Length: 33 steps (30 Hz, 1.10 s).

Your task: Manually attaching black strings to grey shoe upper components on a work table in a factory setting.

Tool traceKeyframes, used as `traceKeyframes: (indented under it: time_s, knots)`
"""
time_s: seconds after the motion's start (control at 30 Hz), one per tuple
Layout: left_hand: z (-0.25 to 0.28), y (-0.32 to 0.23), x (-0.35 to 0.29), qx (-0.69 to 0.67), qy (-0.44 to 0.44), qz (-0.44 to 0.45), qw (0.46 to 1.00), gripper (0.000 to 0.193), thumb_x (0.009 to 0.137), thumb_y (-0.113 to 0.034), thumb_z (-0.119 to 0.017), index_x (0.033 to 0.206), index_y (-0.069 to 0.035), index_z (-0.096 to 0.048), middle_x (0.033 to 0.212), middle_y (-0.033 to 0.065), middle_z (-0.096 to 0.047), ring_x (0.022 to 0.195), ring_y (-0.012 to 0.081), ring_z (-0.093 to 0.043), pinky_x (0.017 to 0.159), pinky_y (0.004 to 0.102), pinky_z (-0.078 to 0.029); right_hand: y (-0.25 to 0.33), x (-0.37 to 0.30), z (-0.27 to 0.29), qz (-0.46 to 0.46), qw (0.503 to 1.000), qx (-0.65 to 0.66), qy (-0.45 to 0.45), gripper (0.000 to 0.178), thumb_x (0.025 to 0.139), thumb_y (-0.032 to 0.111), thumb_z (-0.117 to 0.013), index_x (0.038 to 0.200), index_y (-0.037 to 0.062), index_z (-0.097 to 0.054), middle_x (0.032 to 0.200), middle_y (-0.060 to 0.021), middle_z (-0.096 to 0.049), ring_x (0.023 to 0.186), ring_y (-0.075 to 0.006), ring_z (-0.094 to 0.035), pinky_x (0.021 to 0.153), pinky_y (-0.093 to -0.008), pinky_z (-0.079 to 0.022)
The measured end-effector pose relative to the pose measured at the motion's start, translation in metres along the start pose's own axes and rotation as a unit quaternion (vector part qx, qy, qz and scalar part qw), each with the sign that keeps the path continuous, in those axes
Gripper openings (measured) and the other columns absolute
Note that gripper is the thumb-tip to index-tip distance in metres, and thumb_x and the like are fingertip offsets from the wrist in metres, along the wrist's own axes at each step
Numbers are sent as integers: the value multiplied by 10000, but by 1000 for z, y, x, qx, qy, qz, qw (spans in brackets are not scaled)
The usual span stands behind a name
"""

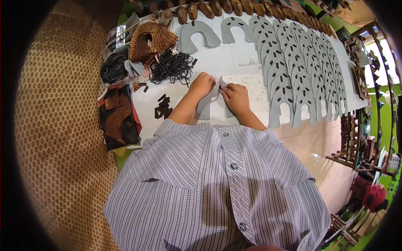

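Observation:
My left hand [203,85] is closed on a grey U-shaped shoe upper [204,109] at the middle of the table. My right hand [236,97] pinches the same piece on its other side, near a small dark spot by the fingertips. What that spot is I cannot make out. One leg of the upper hangs down below my left hand, and the other is mostly behind my right hand. To the left of my left forearm lies a pile of small dark brown strips [163,107].
Rows of overlapping grey shoe uppers [301,75] with dark tabs cover the table's right side. Brown wooden shoe lasts [205,10] line the far edge. Black beaded cords [172,68] and leopard-print material [153,42] are heaped at the left. Racks [349,138] stand beyond the right edge.

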<state>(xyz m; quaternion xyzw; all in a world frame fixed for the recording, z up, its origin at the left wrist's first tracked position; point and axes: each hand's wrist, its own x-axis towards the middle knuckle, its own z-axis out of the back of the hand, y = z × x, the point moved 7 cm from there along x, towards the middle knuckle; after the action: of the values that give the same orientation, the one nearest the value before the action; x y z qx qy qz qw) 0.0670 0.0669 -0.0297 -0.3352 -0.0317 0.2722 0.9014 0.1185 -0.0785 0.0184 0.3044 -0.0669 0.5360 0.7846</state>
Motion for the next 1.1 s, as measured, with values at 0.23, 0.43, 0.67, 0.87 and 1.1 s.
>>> traceKeyframes:
  time_s: [0.23, 0.43, 0.67, 0.87, 1.1]
  knots:
    - [31, -10, -30, -155, 75, 101, 980, 519, 843, -482, -514, 800, 19, -644, 735, 183, -629, 709, 317, -602, 683, 365, -462, -6, -2, 2, -9, 1000, 6, -13, 158, 780, 225, -656, 887, 113, -689, 876, -12, -612, 821, -189, -577, 778, -360, -406]
    - [35, 10, -46, 16, 77, 156, 985, 543, 790, -514, -564, 704, 18, -633, 681, 173, -609, 649, 319, -598, 617, 389, -464, -3, -1, 1, -6, 1000, 3, -6, 169, 785, 231, -649, 893, 105, -683, 887, -14, -618, 838, -195, -578, 786, -366, -407]
    - [44, 1, -50, 178, 17, 196, 964, 452, 762, -465, -620, 875, -30, -670, 936, 132, -640, 850, 304, -615, 741, 410, -479, -8, -2, -3, -13, 1000, 8, 16, 180, 802, 246, -627, 905, 104, -666, 910, -28, -628, 873, -222, -580, 803, -388, -405]
    - [22, -34, -58, 205, -131, -118, 963, 560, 791, -443, -592, 1267, -164, -494, 1360, 115, -389, 1241, 337, -366, 1004, 502, -271, -3, 0, 1, -4, 1000, 0, 19, 221, 809, 251, -610, 991, 127, -632, 896, -12, -616, 860, -206, -573, 803, -377, -394]
    - [-9, -28, -69, 223, -69, -45, 971, 600, 831, -501, -526, 1370, -278, -384, 1469, 116, -245, 1360, 313, -190, 1079, 559, -71, -7, 0, 2, -30, 999, 19, 3, 243, 791, 257, -636, 992, 120, -649, 908, -20, -618, 854, -216, -574, 801, -383, -396]
